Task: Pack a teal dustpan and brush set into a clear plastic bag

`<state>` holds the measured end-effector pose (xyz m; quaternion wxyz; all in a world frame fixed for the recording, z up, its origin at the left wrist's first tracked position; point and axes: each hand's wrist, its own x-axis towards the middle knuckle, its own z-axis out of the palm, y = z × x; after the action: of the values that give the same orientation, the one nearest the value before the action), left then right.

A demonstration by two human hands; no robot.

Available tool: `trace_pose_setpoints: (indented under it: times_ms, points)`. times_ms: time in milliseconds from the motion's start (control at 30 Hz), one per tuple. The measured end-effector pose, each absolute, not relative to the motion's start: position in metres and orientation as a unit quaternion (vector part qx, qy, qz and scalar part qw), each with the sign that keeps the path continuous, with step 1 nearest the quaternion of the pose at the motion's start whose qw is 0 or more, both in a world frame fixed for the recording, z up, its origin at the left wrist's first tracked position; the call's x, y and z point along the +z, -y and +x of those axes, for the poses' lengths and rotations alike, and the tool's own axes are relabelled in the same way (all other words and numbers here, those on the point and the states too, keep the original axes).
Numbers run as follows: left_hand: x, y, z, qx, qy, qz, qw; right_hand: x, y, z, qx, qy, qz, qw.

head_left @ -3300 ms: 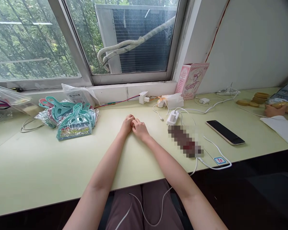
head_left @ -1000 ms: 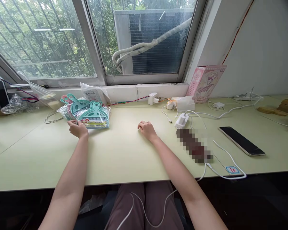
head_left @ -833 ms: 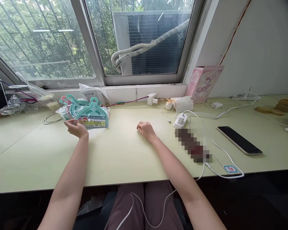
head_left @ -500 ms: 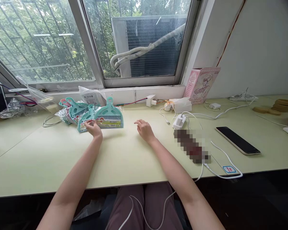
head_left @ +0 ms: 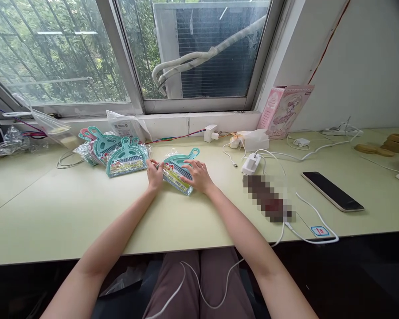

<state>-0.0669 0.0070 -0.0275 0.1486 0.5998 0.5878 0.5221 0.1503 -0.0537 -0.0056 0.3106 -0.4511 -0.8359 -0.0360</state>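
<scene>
A teal mini dustpan-and-brush set in clear wrap [head_left: 177, 169] lies tilted on the pale green desk [head_left: 86, 212], handle pointing up right. My left hand [head_left: 154, 173] grips its left edge with closed fingers. My right hand [head_left: 199, 175] rests on its right side, fingers spread over the wrap. A pile of several more packaged sets [head_left: 115, 153] sits just left of my left hand, under the window sill.
A black phone [head_left: 332, 191] lies at the right, with white chargers and cables [head_left: 251, 164] and a blurred dark object [head_left: 268, 198] between it and my hands. A pink box [head_left: 284, 110] leans on the wall. Plastic bags [head_left: 36, 126] lie far left.
My left hand reached to the pile, took one packaged set and carried it right to the desk's middle. My right hand moved onto it.
</scene>
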Motion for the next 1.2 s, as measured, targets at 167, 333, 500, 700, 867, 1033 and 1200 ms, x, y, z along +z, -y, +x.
trace_pose_setpoints:
  times_ms: [167,333,500,700,867,1033,1200]
  points:
    - [-0.026,-0.006,-0.066,0.528,-0.597,0.579,0.173,-0.008,0.054,0.146,0.003,0.854,-0.44,0.279]
    - [-0.023,-0.009,-0.072,0.434,-0.622,0.613,0.219,-0.012,0.052,0.14,0.054,0.861,-0.447,0.236]
    - [-0.012,-0.01,-0.083,0.416,-0.62,0.602,0.284,-0.008,0.051,0.142,0.09,0.866,-0.438,0.225]
    - [-0.003,-0.014,-0.101,0.321,-0.594,0.55,0.492,-0.007,0.047,0.152,0.117,0.85,-0.467,0.214]
    - [0.003,-0.008,-0.102,0.264,-0.582,0.554,0.533,-0.014,0.047,0.148,0.069,0.822,-0.501,0.262]
    - [0.007,-0.001,-0.095,0.247,-0.579,0.602,0.491,-0.015,0.054,0.134,0.057,0.845,-0.461,0.265]
    - [0.006,-0.001,-0.092,0.238,-0.585,0.614,0.474,-0.013,0.057,0.132,0.065,0.853,-0.446,0.262]
